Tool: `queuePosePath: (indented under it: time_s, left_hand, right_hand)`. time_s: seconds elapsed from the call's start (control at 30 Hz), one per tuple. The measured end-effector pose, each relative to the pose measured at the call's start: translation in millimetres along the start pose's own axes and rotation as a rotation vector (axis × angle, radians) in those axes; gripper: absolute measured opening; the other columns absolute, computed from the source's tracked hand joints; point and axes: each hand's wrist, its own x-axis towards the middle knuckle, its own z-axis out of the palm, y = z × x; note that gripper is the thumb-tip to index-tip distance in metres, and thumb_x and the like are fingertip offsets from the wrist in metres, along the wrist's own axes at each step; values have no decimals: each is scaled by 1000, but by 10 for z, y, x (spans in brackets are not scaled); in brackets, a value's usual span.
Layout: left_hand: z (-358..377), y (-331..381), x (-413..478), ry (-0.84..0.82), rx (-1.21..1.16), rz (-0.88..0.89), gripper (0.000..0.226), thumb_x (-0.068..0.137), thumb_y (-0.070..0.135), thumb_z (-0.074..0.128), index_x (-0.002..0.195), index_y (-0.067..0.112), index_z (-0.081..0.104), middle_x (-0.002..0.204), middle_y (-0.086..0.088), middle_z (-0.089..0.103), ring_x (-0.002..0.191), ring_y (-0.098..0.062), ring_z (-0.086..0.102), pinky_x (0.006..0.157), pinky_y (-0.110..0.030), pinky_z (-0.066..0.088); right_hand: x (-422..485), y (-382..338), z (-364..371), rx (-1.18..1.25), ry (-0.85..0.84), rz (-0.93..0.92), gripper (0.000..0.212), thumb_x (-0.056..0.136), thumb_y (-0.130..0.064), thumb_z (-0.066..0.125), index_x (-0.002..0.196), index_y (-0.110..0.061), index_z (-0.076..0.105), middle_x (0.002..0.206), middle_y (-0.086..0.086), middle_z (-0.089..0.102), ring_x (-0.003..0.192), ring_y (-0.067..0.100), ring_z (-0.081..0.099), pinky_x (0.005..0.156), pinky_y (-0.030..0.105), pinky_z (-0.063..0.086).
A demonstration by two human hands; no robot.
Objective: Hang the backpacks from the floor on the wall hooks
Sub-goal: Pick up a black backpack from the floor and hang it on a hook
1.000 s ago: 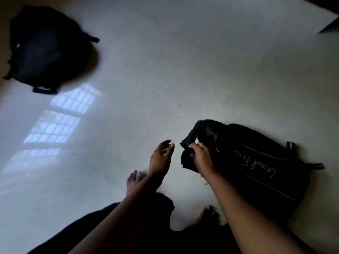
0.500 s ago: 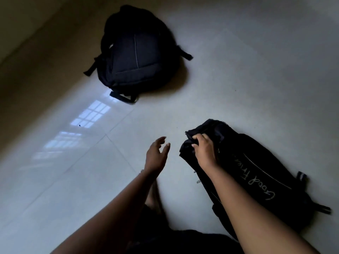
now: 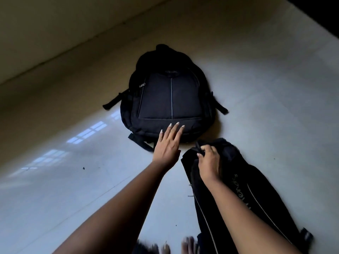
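A black backpack with grey piping lies flat on the pale tiled floor, its top toward the wall. My left hand is stretched out open, fingers spread, over that backpack's lower edge. A second black backpack with white lettering lies at the lower right. My right hand is closed on the top handle of this lettered backpack. No wall hooks are in view.
A tan wall meets the floor along a diagonal line at the upper left. Window light reflects on the tiles at the left. My bare toes show at the bottom edge. A dark opening sits at the upper right corner.
The view has swung toward the far backpack, which is now central and close. My left hand has reached forward to its lower edge. My right hand keeps its hold on the lettered backpack's top.
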Motion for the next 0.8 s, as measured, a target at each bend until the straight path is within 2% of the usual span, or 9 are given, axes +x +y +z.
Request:
queuePosePath:
  time_s: [0.13,0.2,0.27,0.4,0.5,0.57,0.63,0.7,0.8]
  left_hand:
    - [267,-242,527,32,268,8,100,79,-3,51,147,30,-15,159,-6,-16,147,-31,-12,118,-54,1]
    - [343,-383,678,43,332,13,103,79,-1,54,145,33,-18,159,-6,-16,147,-34,-8,117,-57,6]
    - [395,-521,770,-7,355,58,94,84,0,48,147,30,-15,160,-6,-8,147,-34,3,118,-50,15]
    - [437,-763,654,-45,273,113,66,89,1,31,149,26,15,158,1,22,143,-28,29,110,-29,33]
    - [480,-952,246,34,297,186,63,73,5,30,126,23,59,127,1,65,110,-27,66,84,-28,56]
    - [483,-1109,-141,-18,357,175,63,70,9,31,121,25,63,122,4,68,105,-23,69,84,-32,57]
    - [439,-1193,-505,-80,340,121,65,69,8,31,124,27,60,124,5,66,107,-23,67,87,-35,56]
    - [455,-1205,-818,-167,332,-8,68,74,7,27,136,29,45,137,4,56,121,-26,58,99,-39,48]
    - [434,-1107,-1200,-395,279,-277,65,91,8,26,150,23,2,161,-1,6,148,-25,12,119,-45,10]
  right_hand:
    - [252,79,470,12,-3,-1,19,86,-6,59,105,-3,61,114,18,59,106,35,57,90,42,46]
    - [338,119,629,40,8,-12,19,86,-6,59,105,-3,62,113,17,60,105,34,57,88,40,45]
    - [422,169,754,54,43,-16,19,86,-7,60,104,-3,62,111,17,61,103,34,58,85,39,45]
    - [443,247,818,107,79,-16,17,81,-4,64,98,-1,64,104,21,62,97,37,60,84,43,47]
    - [330,240,710,127,68,-11,15,79,-2,65,94,0,65,101,21,63,94,38,61,84,45,49]
    - [161,191,613,104,-22,-41,15,79,-2,65,94,-2,65,102,20,63,94,37,61,83,44,50]
    - [-91,152,590,12,-168,-105,16,80,-6,65,96,-5,65,104,16,63,95,35,61,83,42,50]
    - [-347,149,607,-48,-241,-134,17,82,-8,64,99,-7,65,106,15,63,96,35,61,82,42,50]
    - [-622,132,581,-23,-186,-49,18,83,-7,62,101,-4,64,106,19,62,94,38,61,80,42,49]
